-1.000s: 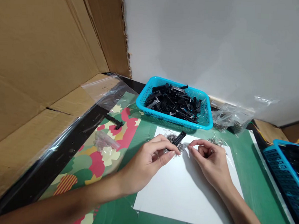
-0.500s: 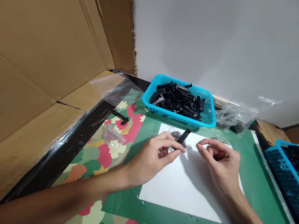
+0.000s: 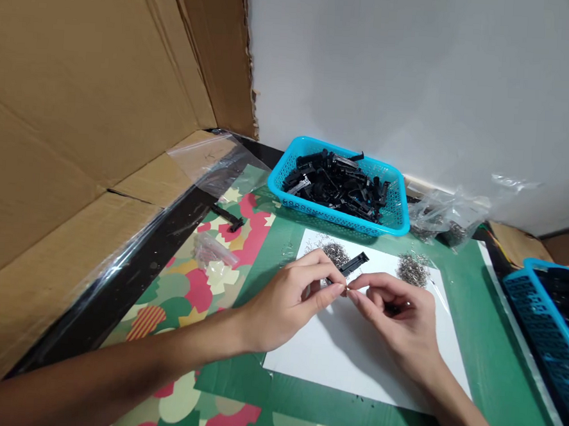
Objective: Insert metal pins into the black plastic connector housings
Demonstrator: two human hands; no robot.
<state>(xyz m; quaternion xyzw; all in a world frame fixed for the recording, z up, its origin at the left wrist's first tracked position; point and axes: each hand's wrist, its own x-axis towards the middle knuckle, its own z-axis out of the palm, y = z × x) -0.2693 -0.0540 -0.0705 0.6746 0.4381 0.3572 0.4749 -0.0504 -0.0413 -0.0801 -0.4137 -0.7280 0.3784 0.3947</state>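
My left hand pinches one end of a small black plastic part between thumb and fingers, holding it tilted above a white sheet. My right hand is closed in a pinch with its fingertips right against the left hand's, at the near end of the part; what it pinches is too small to make out. Two little heaps of tiny metal pieces lie on the sheet, one heap behind the left hand, the other heap beyond the right hand.
A turquoise basket full of black parts stands behind the sheet. A second turquoise basket is at the right edge. Clear plastic bags lie by the wall. A cardboard box fills the left. Another black part lies on the patterned mat.
My right hand has moved left until its fingertips meet the left hand's at the black part. The part is now tilted flatter. The view shifted slightly.
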